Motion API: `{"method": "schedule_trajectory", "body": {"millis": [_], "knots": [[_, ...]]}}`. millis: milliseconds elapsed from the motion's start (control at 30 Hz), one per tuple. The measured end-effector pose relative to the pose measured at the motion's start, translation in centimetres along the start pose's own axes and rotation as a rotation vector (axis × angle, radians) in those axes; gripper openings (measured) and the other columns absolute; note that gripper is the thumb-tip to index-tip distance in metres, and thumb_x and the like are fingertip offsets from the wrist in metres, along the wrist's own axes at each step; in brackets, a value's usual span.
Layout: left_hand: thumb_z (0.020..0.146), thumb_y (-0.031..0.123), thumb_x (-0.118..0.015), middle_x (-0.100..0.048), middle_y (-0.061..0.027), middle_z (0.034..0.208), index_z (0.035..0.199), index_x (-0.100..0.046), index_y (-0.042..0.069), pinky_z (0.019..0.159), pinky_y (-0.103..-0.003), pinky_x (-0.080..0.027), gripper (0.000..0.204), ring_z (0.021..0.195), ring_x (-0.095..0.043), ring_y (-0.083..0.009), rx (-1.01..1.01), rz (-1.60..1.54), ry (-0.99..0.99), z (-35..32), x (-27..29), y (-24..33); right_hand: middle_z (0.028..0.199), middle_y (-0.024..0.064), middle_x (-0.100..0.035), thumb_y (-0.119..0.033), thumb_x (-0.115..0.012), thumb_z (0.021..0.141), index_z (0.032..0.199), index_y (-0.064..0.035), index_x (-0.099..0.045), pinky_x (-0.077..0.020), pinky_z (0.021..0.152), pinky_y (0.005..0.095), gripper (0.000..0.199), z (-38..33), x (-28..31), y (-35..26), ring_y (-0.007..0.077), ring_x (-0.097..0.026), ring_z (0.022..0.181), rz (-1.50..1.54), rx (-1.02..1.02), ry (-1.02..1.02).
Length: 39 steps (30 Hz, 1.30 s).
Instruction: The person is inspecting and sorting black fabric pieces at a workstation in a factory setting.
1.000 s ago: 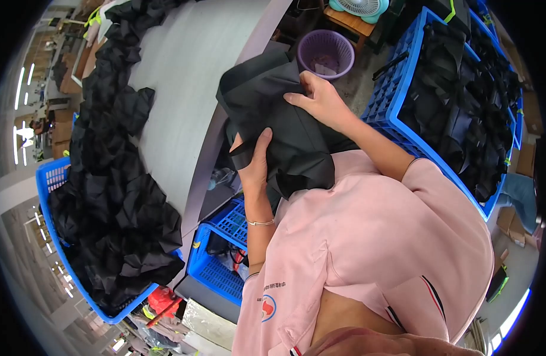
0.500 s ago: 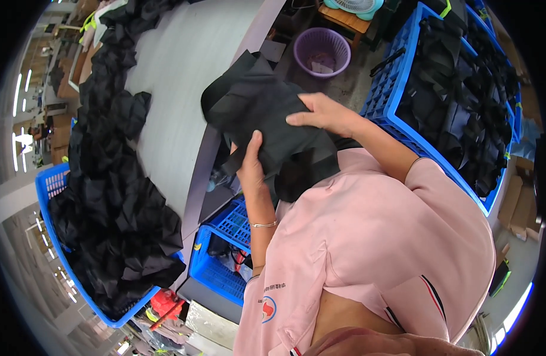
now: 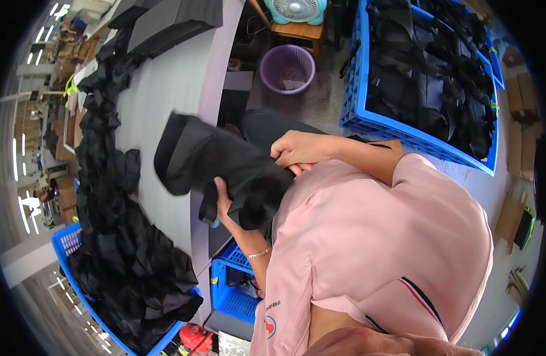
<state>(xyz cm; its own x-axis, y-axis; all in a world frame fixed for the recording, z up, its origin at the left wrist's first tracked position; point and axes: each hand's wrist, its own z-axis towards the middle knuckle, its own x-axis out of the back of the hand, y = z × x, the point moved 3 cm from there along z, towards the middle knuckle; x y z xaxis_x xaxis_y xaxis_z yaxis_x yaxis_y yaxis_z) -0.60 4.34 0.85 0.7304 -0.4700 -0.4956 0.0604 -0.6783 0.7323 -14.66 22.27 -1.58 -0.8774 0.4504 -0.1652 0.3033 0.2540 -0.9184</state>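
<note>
My left hand (image 3: 223, 202) is wrapped round the underside of a black fabric piece (image 3: 219, 154), thumb up along its side. The piece is bulky and folded like a bag, and a narrow strap-like loop (image 3: 208, 203) hangs beside that hand. It is tilted over the table's edge in front of my body, its far end blurred. My right hand (image 3: 295, 151) has curled fingers closed at the piece's right edge, close to my shirt; the fingertips are partly hidden.
A long heap of black fabric pieces (image 3: 130, 237) runs along the grey table (image 3: 160, 89) into a blue crate (image 3: 67, 240). A dark block-like stack (image 3: 172, 26) stands at the far end. Right are a purple basket (image 3: 287, 68), a fan (image 3: 296, 9) and a filled blue crate (image 3: 359, 89).
The black fabric piece has moved left and turned in my hands. My right hand went from lying on top, fingers stretched, to curled at its right edge. The view has shifted.
</note>
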Motion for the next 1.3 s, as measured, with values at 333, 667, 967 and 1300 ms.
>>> {"method": "schedule_trajectory", "body": {"millis": [333,667,967,1300], "knots": [[0.097,0.031,-0.066,-0.065,-0.0218,0.118,0.112,-0.061,-0.017,0.089,-0.038,-0.057,0.050,0.099,-0.068,-0.0278,-0.142,0.135,0.008,-1.5,-3.3,-0.8,0.131,0.0123,-0.058,-0.026,-0.076,0.088,0.144,-0.0070,-0.046,-0.0464,0.099,0.0339,0.067,-3.8,-1.2,0.2,0.0166,-0.058,0.114,0.242,0.152,0.199],[0.097,0.013,-0.063,-0.053,-0.0162,0.139,0.151,-0.031,0.003,0.087,-0.036,-0.055,0.064,0.119,-0.061,-0.0295,-0.234,0.441,-0.232,-0.4,-3.9,-4.7,0.101,0.0062,-0.070,0.003,-0.070,0.083,0.114,-0.0007,-0.067,-0.0511,0.089,0.0318,0.031,-7.8,8.0,6.8,0.0169,-0.064,0.092,0.578,0.392,1.062],[0.097,0.019,-0.064,-0.060,-0.0160,0.133,0.140,-0.047,0.002,0.082,-0.033,-0.057,0.049,0.111,-0.065,-0.0262,0.011,0.516,-0.060,1.9,6.0,-6.5,0.085,0.0069,-0.066,-0.006,-0.080,0.078,0.110,-0.0045,-0.064,-0.0427,0.056,0.0325,0.036,-30.6,22.6,13.0,0.0185,-0.054,0.063,0.678,0.331,1.902],[0.097,0.021,-0.063,-0.063,-0.0156,0.128,0.134,-0.053,0.000,0.079,-0.033,-0.058,0.043,0.107,-0.067,-0.0251,0.076,0.414,-0.019,3.8,7.9,-6.5,0.129,0.0108,-0.058,-0.017,-0.066,0.093,0.128,-0.0061,-0.064,-0.0505,0.095,0.0433,0.037,-44.6,40.8,19.1,0.0224,-0.058,0.102,0.705,0.507,1.642]]}}
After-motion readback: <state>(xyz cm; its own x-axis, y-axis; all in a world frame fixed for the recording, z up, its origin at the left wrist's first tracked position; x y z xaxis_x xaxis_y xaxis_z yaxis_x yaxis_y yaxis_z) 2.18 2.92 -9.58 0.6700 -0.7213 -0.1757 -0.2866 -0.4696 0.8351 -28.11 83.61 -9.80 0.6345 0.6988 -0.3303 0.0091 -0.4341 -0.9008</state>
